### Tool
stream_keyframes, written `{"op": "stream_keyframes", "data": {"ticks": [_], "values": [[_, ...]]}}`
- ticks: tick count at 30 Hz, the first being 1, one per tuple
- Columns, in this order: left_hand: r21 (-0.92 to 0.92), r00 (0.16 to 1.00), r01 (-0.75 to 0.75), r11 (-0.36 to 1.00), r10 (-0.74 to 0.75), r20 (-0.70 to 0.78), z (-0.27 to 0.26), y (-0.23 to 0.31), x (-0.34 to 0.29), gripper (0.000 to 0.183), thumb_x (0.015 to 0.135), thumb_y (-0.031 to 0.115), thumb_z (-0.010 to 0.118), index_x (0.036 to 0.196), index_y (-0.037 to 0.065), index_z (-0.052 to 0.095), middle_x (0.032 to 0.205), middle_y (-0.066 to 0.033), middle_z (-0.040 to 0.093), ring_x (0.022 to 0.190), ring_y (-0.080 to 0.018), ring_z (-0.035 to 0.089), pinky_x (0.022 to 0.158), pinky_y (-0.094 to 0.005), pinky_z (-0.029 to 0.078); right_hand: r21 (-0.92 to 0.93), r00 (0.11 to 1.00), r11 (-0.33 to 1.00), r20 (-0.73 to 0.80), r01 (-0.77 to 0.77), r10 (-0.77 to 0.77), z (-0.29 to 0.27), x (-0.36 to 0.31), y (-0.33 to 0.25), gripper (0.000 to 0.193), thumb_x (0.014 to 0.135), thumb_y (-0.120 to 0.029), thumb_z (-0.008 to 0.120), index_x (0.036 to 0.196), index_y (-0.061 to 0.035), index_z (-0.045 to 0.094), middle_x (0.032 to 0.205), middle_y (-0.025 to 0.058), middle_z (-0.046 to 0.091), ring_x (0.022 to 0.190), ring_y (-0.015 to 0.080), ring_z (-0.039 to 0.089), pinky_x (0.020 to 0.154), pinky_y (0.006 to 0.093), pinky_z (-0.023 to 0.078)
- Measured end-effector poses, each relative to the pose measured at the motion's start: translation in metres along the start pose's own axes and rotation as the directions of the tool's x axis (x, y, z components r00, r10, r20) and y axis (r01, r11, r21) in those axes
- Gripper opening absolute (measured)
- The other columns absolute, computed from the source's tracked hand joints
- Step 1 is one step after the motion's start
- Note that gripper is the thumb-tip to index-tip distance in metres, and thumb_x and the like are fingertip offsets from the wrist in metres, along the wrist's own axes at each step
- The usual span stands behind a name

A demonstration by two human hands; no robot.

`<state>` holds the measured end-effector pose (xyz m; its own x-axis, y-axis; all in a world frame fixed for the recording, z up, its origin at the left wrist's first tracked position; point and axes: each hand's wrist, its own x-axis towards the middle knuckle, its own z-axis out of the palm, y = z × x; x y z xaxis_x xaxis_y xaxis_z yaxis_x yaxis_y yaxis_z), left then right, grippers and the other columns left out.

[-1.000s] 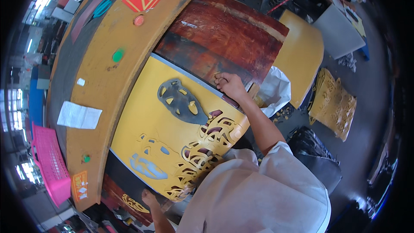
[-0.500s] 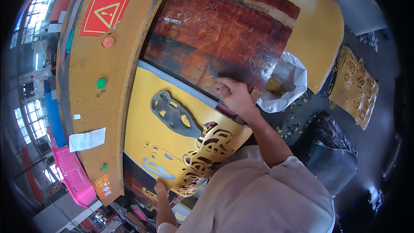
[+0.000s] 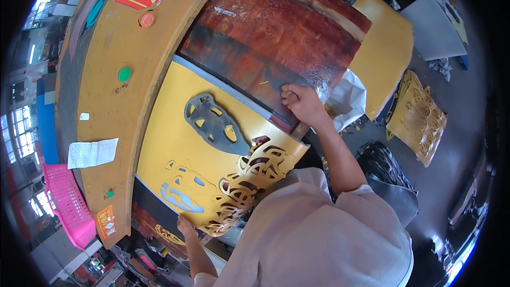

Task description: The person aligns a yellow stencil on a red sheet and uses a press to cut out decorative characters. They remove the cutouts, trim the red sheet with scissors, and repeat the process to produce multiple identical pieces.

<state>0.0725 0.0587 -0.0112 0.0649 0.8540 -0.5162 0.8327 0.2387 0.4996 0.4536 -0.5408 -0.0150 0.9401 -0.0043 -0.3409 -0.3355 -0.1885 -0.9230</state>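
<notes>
A yellow sheet (image 3: 164, 127) lies in front of me, its near right part full of cut-out holes and curving down toward my body. On it rests a dark grey, elongated piece with several openings (image 3: 212, 122), apparently a cutting die. My left hand (image 3: 187, 228) is at the sheet's near left edge, the thumb on top and the other fingers mostly hidden, seeming to pinch it. My right hand (image 3: 303, 103) is curled closed on the reddish-brown board (image 3: 276, 32) beyond the sheet; whatever its fingers may hold is hidden. A small yellow sliver (image 3: 264, 83) lies on the board nearby.
An ochre machine beam (image 3: 111, 111) with red and green buttons runs along the left; a pink basket (image 3: 69, 202) hangs beside it. To the right are a white sack (image 3: 350, 98), a large yellow sheet (image 3: 385, 37), a cut-out scrap sheet (image 3: 417, 119) and black sheeting (image 3: 390, 175).
My right hand's fingers have curled in, and it has shifted slightly along the board. My left hand stays at the sheet's edge. The view has turned a little; sheet and dark piece lie as before.
</notes>
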Motion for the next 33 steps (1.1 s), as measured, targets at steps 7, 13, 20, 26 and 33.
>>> {"op": "stream_keyframes", "data": {"ticks": [7,13,20,26,33], "values": [[-0.19,0.994,-0.109,0.976,0.105,-0.03,0.014,-0.015,0.007,0.04,0.109,0.037,0.053,0.13,0.004,0.065,0.107,-0.0075,0.073,0.083,-0.0211,0.069,0.063,-0.0334,0.051,-0.01,0.991,0.991,0.019,-0.135,0.135,-0.021,-0.013,-0.005,0.034,0.104,-0.005,0.049,0.13,0.0088,0.065,0.111,0.0137,0.075,0.093,0.0191,0.073,0.081,0.0312,0.06],[-0.105,0.995,-0.095,0.99,0.096,-0.001,0.002,-0.024,0.007,0.041,0.108,0.035,0.057,0.135,0.005,0.063,0.111,-0.0075,0.073,0.085,-0.0221,0.069,0.064,-0.0347,0.051,0.197,0.984,0.964,0.023,-0.178,0.177,-0.028,-0.023,-0.001,0.033,0.107,-0.008,0.05,0.132,0.0063,0.065,0.112,0.011,0.074,0.095,0.0168,0.072,0.086,0.0305,0.06],[0.074,0.958,-0.285,0.956,0.284,0.027,0.007,-0.027,0.001,0.044,0.106,0.034,0.058,0.137,0.003,0.062,0.111,-0.0076,0.072,0.09,-0.0204,0.067,0.068,-0.0353,0.051,0.193,0.993,0.974,0.018,-0.116,0.115,-0.024,-0.023,0.003,0.032,0.101,-0.007,0.051,0.123,0.0094,0.068,0.1,0.0138,0.075,0.081,0.017,0.071,0.075,0.0314,0.059],[0.147,0.965,-0.259,0.955,0.261,0.005,0.011,-0.021,-0.03,0.034,0.107,0.023,0.053,0.119,-0.006,0.067,0.107,-0.0117,0.073,0.092,-0.024,0.066,0.083,-0.0383,0.051,-0.081,0.998,0.995,0.046,0.049,-0.045,-0.025,-0.019,-0.001,0.031,0.098,-0.016,0.056,0.118,0.0012,0.072,0.098,0.0196,0.077,0.084,0.031,0.075,0.081,0.04,0.059],[0.09,0.98,-0.197,0.976,0.198,-0.012,0.009,-0.032,-0.041,0.03,0.104,0.023,0.057,0.11,-0.003,0.069,0.092,-0.0057,0.07,0.078,-0.0189,0.063,0.07,-0.0352,0.049,-0.29,0.982,0.943,0.141,0.163,-0.126,-0.002,-0.024,-0.018,0.029,0.098,-0.024,0.056,0.112,-0.0077,0.075,0.104,0.0223,0.075,0.097,0.0426,0.071,0.09,0.0487,0.056]]}}
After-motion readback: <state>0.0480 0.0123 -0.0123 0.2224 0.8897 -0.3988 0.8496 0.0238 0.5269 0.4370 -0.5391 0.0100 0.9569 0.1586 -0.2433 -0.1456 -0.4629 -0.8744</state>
